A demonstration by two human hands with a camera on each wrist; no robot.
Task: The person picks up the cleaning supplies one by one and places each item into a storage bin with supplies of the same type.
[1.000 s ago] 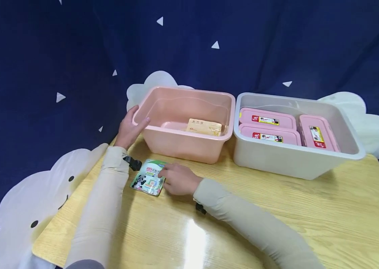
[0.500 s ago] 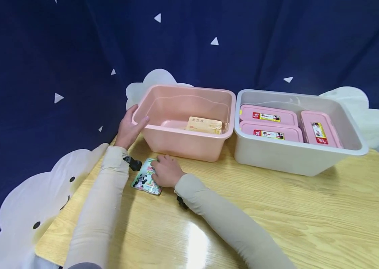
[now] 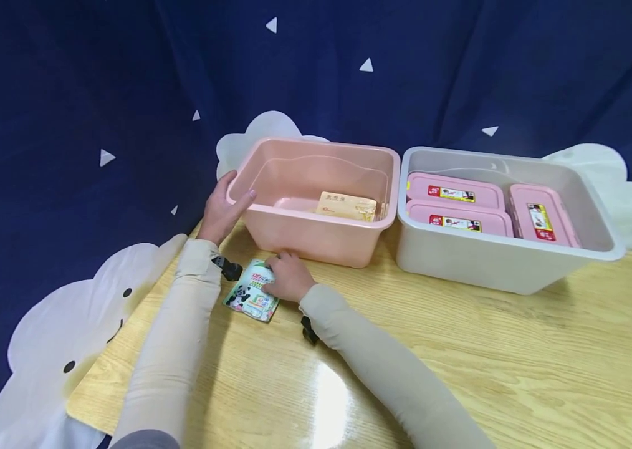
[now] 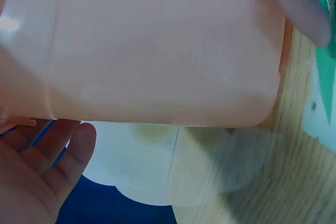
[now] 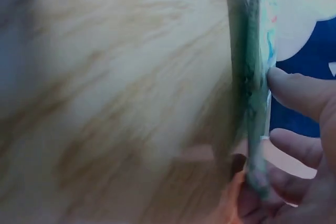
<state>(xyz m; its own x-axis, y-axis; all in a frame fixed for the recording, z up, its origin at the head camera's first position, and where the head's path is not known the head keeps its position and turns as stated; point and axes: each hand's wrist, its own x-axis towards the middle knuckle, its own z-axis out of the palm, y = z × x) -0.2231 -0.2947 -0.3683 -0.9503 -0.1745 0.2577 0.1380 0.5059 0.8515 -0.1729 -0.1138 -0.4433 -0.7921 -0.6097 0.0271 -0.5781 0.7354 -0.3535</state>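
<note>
My left hand (image 3: 222, 211) rests at the left corner of a pink plastic bin (image 3: 313, 240), its thumb extended along the rim. In the left wrist view, its fingers touch the bin's edge. In front of the bin is a green-and-white pouch (image 3: 250, 298) printed with a panda. My right hand (image 3: 290, 279) pinches the pouch's right side. The right wrist view shows the thumb on the printed face and the other fingers round the far edge; the pouch (image 5: 257, 103) appears almost edge-on there, blurred. Inside the pink bin lies a tan packet (image 3: 346, 206).
A pale grey bin (image 3: 478, 265) stands right beside the pink one. Several pink lidded boxes (image 3: 459, 215) with bright labels lie in it. Both bins stand on a wooden table (image 3: 462, 355), in front of a dark blue curtain (image 3: 316, 50) with clouds and triangles.
My right hand has moved left and forward over the pouch and taken hold of its right side. The left hand keeps its place at the bin. The head view has shifted slightly.
</note>
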